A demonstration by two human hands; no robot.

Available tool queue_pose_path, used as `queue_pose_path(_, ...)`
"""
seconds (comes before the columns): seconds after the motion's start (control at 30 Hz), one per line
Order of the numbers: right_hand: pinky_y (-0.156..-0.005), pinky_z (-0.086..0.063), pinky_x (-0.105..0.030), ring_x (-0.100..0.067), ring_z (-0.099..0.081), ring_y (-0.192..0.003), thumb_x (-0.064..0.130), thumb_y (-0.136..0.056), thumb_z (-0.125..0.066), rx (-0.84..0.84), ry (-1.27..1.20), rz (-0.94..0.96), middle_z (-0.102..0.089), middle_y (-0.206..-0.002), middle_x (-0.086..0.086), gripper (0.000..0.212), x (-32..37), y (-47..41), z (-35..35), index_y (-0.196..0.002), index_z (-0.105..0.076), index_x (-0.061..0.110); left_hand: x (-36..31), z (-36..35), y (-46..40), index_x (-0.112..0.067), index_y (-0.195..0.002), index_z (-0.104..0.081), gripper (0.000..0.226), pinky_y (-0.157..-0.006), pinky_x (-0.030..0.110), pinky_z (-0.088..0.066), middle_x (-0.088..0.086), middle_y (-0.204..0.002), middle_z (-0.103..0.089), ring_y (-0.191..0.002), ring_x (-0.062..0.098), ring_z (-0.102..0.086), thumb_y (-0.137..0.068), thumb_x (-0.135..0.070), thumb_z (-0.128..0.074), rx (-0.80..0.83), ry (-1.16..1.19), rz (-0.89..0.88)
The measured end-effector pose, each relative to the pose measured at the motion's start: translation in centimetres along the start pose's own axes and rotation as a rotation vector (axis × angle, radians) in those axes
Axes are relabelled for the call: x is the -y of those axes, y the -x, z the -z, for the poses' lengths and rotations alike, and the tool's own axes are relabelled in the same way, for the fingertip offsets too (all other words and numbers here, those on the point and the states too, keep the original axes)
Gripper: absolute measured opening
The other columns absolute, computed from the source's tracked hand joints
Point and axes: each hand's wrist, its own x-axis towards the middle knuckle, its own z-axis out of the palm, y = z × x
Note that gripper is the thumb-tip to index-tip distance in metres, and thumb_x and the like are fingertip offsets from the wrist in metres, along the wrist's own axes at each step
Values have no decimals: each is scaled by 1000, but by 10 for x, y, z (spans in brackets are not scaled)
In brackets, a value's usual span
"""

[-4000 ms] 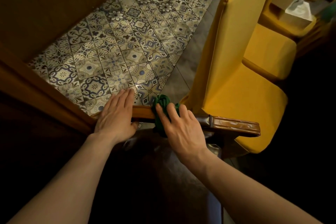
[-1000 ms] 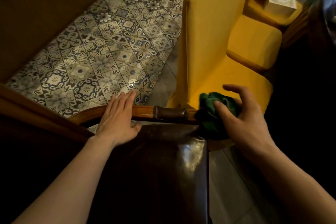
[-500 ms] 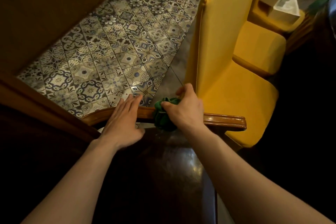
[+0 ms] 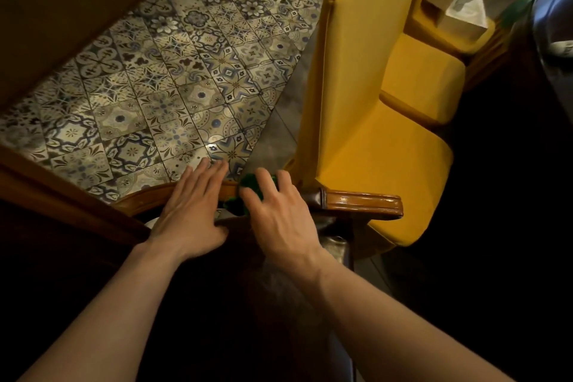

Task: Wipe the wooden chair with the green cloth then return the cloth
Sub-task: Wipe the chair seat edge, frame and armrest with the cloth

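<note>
Seen from above, the left hand (image 4: 189, 214) lies flat with fingers spread on the curved top rail of the wooden chair (image 4: 362, 203). Just beside it, the right hand (image 4: 279, 217) presses the bunched green cloth (image 4: 249, 183) onto the rail, fingers curled over it. A yellow covered chair (image 4: 372, 139) stands close behind, on patterned floor tiles (image 4: 173, 80).

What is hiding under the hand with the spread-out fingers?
Under the right hand is a bunched green cloth, pressed on the wooden chair's top rail. Only bits of green peek out between the fingers; the rest of the cloth and the wood beneath it are covered.
</note>
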Motion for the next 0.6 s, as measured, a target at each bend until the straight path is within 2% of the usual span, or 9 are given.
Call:
queue_pose_path(0.13, -78, -51, -43, -38, -47, -104, 12, -89, -54, 18, 55, 83, -51, -131, -15, 33, -6, 11, 3, -121, -60, 10, -3, 2, 0, -23, -157, 14, 120, -120, 35, 16, -4, -166, 12, -146, 7, 29, -70, -37, -68, 16, -8, 31)
queue_pose_path(0.37, -64, -47, -36, -32, -50, -97, 16, -87, -68, 81, 53, -3, -55, -122, -10, 29, -12, 18, 15, -116, -63, 14, 0, 1, -2, -24, -156, 16, 122, -116, 31, 22, -4, -166, 13, -144, 7, 31, -69, -41, -68, 33, -13, 46)
queue_pose_path(0.53, -66, -56, -35, -30, -50, -107, 22, -85, -72, 134, -9, -157, -52, -127, -6, 38, -32, 61, 23, -121, -62, 18, -4, 2, -3, -24, -155, 19, 123, -110, 29, 29, -5, -165, 18, -142, 7, 33, -71, -40, -69, 57, -16, 71)
queue_pose_path(0.6, -70, -54, -32, -25, -48, -105, 25, -83, -72, 107, -61, -203, -52, -126, -2, 38, -35, 73, 29, -120, -62, 22, -5, 6, -5, -23, -154, 21, 122, -112, 31, 27, -3, -164, 21, -142, 9, 34, -73, -38, -69, 97, -2, 83)
